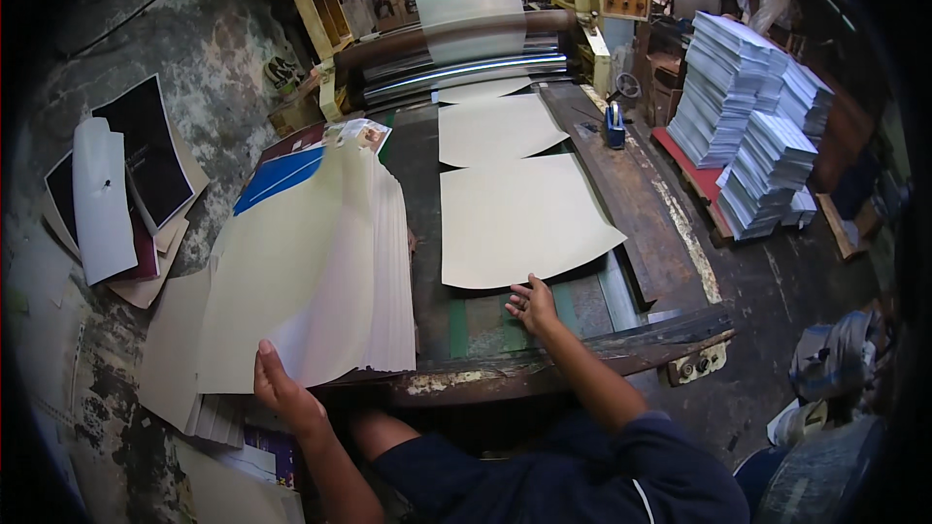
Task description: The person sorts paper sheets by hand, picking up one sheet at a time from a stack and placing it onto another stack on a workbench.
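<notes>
Right hand (534, 309) over scuffed machine table (633, 204); mottled wall (233, 34) at left.

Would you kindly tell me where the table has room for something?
The table is bare along its right side, between sheets and outer edge, this side of the tape dispenser. The stack crowds the left; sheets cover the middle.

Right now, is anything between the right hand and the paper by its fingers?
Nothing visible is. The right hand is right at the near edge of the paper; whether they touch is hard to tell. The tall paper pile is off to the left.
</notes>
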The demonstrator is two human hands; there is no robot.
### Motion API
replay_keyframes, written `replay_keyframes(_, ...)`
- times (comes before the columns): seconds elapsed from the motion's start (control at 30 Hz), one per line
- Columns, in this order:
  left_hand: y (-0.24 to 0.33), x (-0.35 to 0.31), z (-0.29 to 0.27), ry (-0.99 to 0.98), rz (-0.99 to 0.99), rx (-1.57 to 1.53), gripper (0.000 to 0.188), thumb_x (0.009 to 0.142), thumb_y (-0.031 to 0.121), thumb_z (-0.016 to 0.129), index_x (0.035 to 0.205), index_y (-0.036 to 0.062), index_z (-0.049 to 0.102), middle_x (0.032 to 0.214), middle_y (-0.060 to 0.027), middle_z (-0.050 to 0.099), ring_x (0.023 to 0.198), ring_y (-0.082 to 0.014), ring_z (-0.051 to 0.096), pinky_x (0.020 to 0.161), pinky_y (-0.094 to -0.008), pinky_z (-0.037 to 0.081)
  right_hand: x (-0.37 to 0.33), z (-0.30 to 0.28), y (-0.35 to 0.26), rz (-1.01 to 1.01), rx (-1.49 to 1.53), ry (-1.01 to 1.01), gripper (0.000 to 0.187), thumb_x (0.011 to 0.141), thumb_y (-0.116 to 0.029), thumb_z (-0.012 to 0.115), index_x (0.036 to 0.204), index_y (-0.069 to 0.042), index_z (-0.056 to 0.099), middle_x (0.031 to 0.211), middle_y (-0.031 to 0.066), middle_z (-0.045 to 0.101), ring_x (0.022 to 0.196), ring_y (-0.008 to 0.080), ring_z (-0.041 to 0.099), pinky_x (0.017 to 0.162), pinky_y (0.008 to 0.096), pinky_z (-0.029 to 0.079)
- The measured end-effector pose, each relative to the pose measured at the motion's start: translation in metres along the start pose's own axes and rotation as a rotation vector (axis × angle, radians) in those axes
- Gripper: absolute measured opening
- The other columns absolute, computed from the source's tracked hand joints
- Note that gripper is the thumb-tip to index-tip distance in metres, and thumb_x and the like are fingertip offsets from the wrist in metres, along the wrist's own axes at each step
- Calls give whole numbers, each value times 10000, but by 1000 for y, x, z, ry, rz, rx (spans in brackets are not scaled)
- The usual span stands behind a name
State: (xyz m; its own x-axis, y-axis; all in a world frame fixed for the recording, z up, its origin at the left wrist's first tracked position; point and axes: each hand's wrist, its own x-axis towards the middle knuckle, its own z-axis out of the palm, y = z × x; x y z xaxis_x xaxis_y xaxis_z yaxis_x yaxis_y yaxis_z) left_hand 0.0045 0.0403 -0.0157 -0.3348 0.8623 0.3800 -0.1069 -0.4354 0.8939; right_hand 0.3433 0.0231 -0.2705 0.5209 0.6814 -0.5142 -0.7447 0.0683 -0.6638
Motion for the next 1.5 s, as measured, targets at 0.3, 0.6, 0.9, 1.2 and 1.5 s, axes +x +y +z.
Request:
replay_keyframes(0.3, 34, -39, 1, -923, 524, 284, 358, 943, 328, 521, 682, 125, 656, 703, 24, 705, 892, -224, 708, 1120, -575, 180, -171, 31, -84, -72, -75, -1065, 826, 807, -550, 632, 1375, -28, 336, 1169, 150, 550, 920, 204, 610, 719, 373, 586)
replay_keyframes(0.6, 34, -10, -13, -976, 660, 624, 603, 700, 395, 805, 1183, 87, 617, 1269, -140, 597, 1320, -393, 422, 1083, -555, 276, -209, -30, -46, 135, -157, -398, 318, 930, -297, 571, 1026, 5, 537, 800, 96, 562, 649, 165, 542, 567, 333, 497)
replay_keyframes(0.9, 7, 12, -29, -868, 59, 359, 408, 776, 278, 787, 1051, -4, 681, 1032, -128, 702, 1118, -278, 616, 1003, -377, 416, -211, -103, 47, 367, -238, -291, 440, 989, -425, 451, 1196, -37, 468, 931, 150, 612, 708, 165, 554, 682, 384, 530)
replay_keyframes(1.2, 9, 12, -27, -734, -145, 462, 329, 936, 279, 621, 892, -46, 626, 714, -48, 581, 732, -101, 528, 674, -265, 434, -155, -74, 28, 286, -115, -208, 503, 993, -484, 397, 1199, -28, 449, 936, 162, 622, 644, 147, 541, 706, 379, 533)
replay_keyframes(1.5, -7, -12, -12, -302, 77, 465, 320, 966, 259, 573, 831, -29, 610, 689, -44, 552, 659, -125, 473, 643, -275, 423, -65, -51, 19, 122, 9, -175, 478, 989, -485, 393, 1145, -37, 451, 939, 169, 627, 675, 171, 564, 688, 399, 553)
